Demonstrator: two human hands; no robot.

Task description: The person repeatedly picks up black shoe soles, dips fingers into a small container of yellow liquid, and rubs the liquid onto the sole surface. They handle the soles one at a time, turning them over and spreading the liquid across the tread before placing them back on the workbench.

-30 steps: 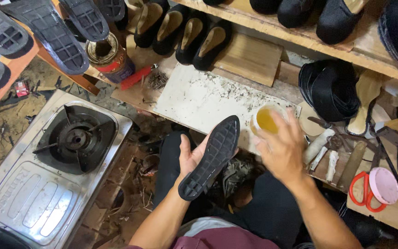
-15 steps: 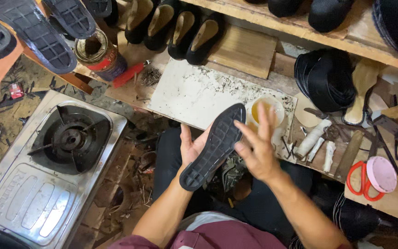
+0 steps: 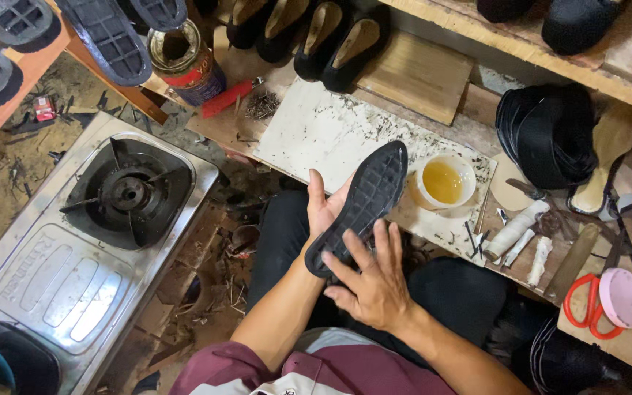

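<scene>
My left hand (image 3: 322,208) holds a black rubber shoe sole (image 3: 366,201) from underneath, tread side up, tilted over my lap. My right hand (image 3: 369,278) lies with spread fingers on the heel end of the sole. Just right of the sole's toe, a small white bowl of yellow glue (image 3: 444,181) stands on the stained white work board (image 3: 316,132).
A single-burner gas stove (image 3: 89,234) sits on the floor at left. Black shoes (image 3: 334,36) line the back shelf, with a tin can (image 3: 184,62) at their left. Red-handled scissors (image 3: 587,303), a pink lid (image 3: 622,296) and small tools lie at right. More soles (image 3: 104,36) rest top left.
My right hand left the glue bowl and came down onto the sole, sliding from its toe half to the heel end. The camera moved closer.
</scene>
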